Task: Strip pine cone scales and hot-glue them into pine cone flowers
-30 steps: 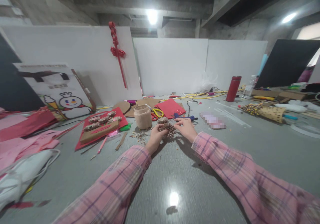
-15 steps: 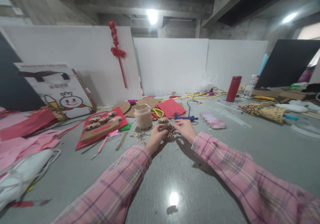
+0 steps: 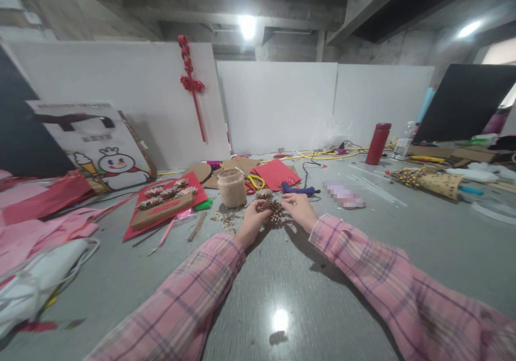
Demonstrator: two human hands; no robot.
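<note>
Between my two hands is a brown pinecone flower (image 3: 276,211) with pale-tipped scales, just above the grey table. My left hand (image 3: 255,221) grips its left side, thumb and fingers closed on it. At its right edge is my right hand (image 3: 301,210), fingers pinched together; whatever is in that pinch is too small to make out. Just behind lies a second pinecone flower (image 3: 264,194). A blue glue gun (image 3: 298,189) rests beyond my right hand. To the left stands a tan jar (image 3: 231,188), with scattered brown crumbs at its foot.
Left of the jar, a red card (image 3: 137,226) carries several pinecone flowers and a brown strip. Yellow-handled scissors (image 3: 256,181) and red paper (image 3: 278,173) lie behind. Rightward are a phone (image 3: 344,194), a red thermos (image 3: 378,144) and a wrapped bouquet (image 3: 439,182).
The view has shifted very slightly. Both hands stay at the pinecone flower, with hardly any visible movement.
</note>
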